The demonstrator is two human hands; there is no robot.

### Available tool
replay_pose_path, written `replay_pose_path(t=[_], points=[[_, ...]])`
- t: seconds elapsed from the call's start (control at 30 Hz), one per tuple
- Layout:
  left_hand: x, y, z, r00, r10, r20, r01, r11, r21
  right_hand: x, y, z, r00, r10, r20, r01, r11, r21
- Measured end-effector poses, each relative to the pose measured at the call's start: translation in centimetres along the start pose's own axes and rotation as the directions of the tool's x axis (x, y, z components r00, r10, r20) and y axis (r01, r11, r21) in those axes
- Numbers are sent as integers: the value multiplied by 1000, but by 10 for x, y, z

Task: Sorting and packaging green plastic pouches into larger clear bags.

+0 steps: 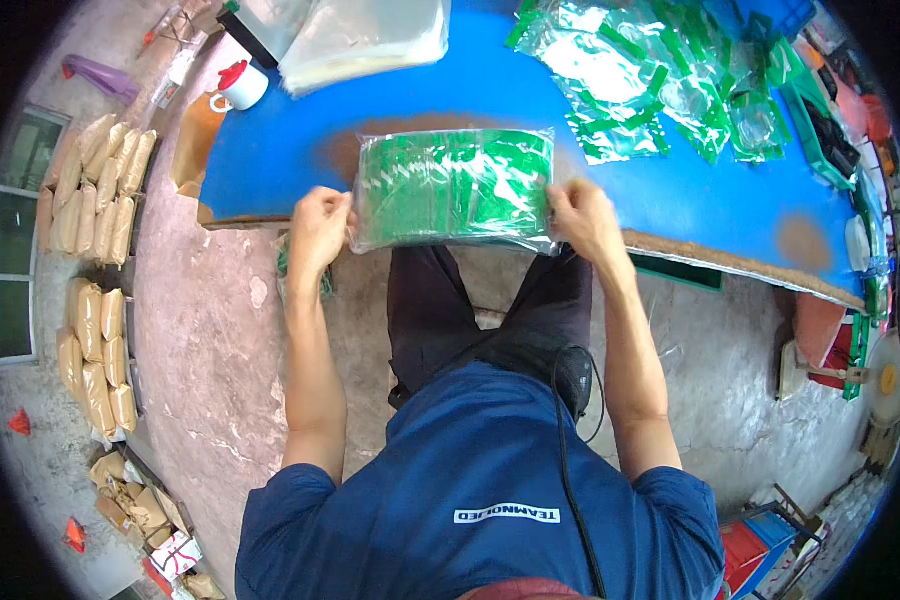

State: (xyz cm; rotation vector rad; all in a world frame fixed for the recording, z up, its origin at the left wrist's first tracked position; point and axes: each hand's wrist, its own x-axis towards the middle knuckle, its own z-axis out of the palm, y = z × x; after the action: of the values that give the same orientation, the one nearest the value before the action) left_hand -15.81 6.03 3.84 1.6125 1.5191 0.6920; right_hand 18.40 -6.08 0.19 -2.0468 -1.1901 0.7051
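A clear plastic bag (456, 190) packed with green flat pieces spans the space between my two hands, at the front edge of the blue table. My left hand (322, 222) is closed, pinching the bag's left end. At its right end my right hand (582, 212) grips the bag with bent fingers. The pieces inside stand in overlapping rows, and light glares off the film. Part of the bag juts past the table edge above my legs.
On the blue table (270, 150) lie a stack of clear bags (365, 45) and a shiny heap of green-edged clear packets (620, 80). A white mug with a red lid (240, 85) stands at the left corner. Filled tan sacks (100, 190) are piled at far left.
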Motion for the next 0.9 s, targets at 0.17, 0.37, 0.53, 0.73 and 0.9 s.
replay_pose_path(t=[0.17, 0.37, 0.53, 0.73, 0.9], points=[[-13, 98, 27, 794, 561, -235, -508, 824, 252, 2, -83, 1, 739, -407, -537, 459, 887, -41], [-2, 17, 68, 919, 355, -169, -282, 895, 346, 5, -63, 62, 810, -506, -296, 429, 856, -290], [-64, -3, 93, 876, 121, -467, -176, 982, -75, -9, -45, 61, 818, -320, -478, 422, 898, 121], [-61, -20, 110, 907, -11, -422, -220, 841, -494, 21, -37, 47, 932, -227, -281, 334, 838, 431], [-60, -73, 105, 929, -205, -307, -136, 583, -801, -29, -81, 62, 878, -437, -196, 475, 847, 238]])
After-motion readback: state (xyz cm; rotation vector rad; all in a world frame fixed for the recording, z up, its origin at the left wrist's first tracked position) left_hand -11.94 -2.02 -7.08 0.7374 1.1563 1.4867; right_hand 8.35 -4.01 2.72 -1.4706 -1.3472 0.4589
